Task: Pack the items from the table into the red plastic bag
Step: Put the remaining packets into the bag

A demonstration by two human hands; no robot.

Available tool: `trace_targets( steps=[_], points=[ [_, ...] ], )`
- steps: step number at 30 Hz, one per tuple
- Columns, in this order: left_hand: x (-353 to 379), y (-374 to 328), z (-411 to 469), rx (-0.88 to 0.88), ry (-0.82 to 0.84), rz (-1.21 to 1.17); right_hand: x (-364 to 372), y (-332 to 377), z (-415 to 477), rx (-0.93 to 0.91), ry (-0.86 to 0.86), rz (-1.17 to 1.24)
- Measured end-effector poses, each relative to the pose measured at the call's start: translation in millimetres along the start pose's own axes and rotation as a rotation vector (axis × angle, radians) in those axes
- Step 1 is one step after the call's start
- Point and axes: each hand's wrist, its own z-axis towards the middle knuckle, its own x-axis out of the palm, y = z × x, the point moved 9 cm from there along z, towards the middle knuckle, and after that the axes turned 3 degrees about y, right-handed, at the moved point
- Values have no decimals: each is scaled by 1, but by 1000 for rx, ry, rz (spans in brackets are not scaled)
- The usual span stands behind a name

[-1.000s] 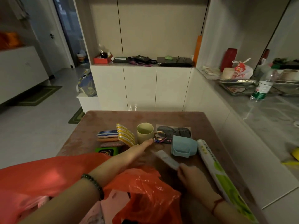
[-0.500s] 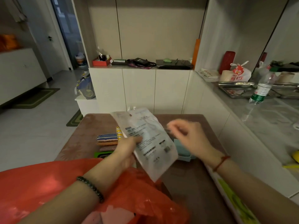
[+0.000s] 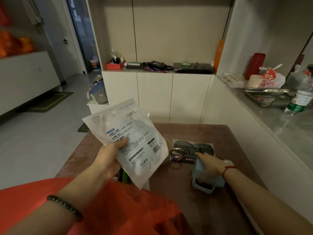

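My left hand [image 3: 108,160] now grips the white pouch [image 3: 130,141] lifted above the red plastic bag [image 3: 118,209], while my right hand [image 3: 210,165] has dropped, closing on the blue holder [image 3: 205,182].

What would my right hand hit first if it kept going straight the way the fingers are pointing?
Probably the clear packet of dark pads. Your right hand lies over the pale blue container, with a fingertip aimed up-left at the packet's near edge. The ring sits left of that line.

White packet [image 3: 130,141] hides most of cup [image 3: 167,144]; red bag [image 3: 118,209] cut off by bottom edge.
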Motion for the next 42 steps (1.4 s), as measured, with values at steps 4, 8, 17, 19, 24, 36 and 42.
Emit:
trace_targets(
  steps=[4, 8, 17, 19, 24, 36, 42],
  points=[
    [-8, -18, -4, 65, -2, -32, -35, 26, -47, -253, -467, 697],
    [-10, -36, -12, 146, -25, -109, -9, 63, -75, -381, -477, 1037],
    [-11, -46, -20, 151, 13, -102, 28, 85, -46, -367, -69, 696],
    [-14, -46, -17, 142, 16, -122, 25, 69, -33, -327, 117, 536],
    [-21, -44, -4, 130, 54, -130, -36, -33, 10, 165, -443, 626],
    [-23, -16, 29, 47, 37, -42, -7, -91, 65, 526, -636, 971],
    [7, -24, 4, 19, 152, -99, -116, -32, -74, 129, -1223, 1121]
  ],
)
